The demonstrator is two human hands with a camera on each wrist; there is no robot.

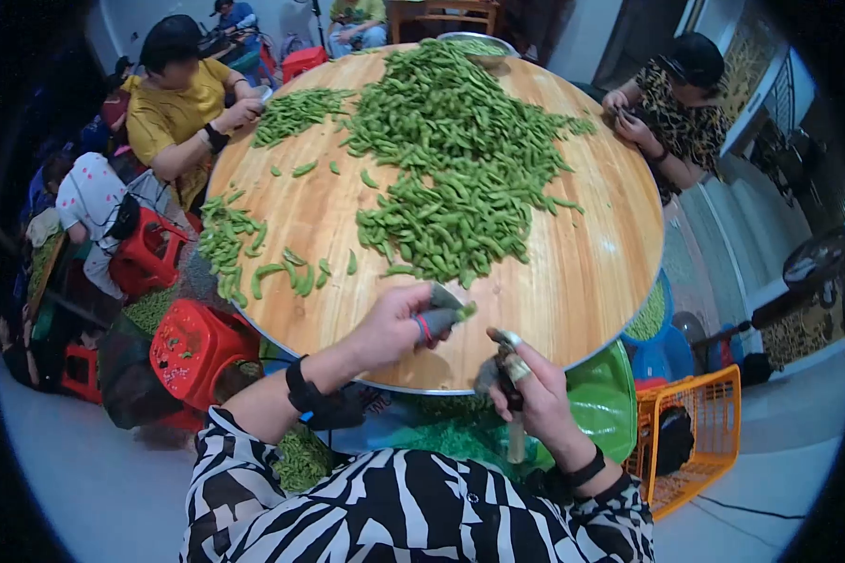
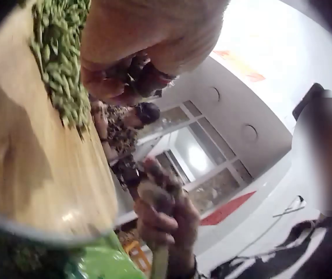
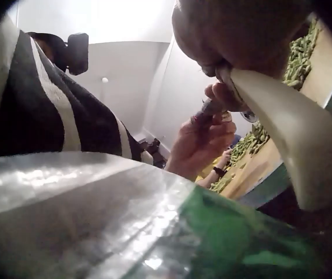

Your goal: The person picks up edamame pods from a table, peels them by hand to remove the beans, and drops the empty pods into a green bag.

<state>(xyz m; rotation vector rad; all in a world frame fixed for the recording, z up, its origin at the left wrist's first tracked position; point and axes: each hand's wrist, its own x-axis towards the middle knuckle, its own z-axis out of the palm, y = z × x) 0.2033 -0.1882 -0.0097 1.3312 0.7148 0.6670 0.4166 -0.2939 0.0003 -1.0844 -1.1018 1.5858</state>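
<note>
Just over the near edge of the round wooden table [image 1: 329, 328], the left hand [image 1: 406, 324] pinches a green pod [image 1: 467, 311] between covered fingertips. To its right, the right hand [image 1: 535, 389] curls its fingers round a tool with a pale handle [image 1: 515, 439]; the handle [image 3: 294, 133] looks large in the right wrist view. The tool's working end cannot be made out. Dark coverings wrap some fingers of both hands. A gap separates the hands. A large heap of green pods [image 1: 451, 141] lies beyond them on the table.
Loose pods [image 1: 300, 277] lie at the table's left. Below the near edge hangs green plastic [image 1: 596, 399]. An orange crate [image 1: 690, 441] is at right, a red stool [image 1: 202, 352] at left. Two people sit at the table's far left and far right.
</note>
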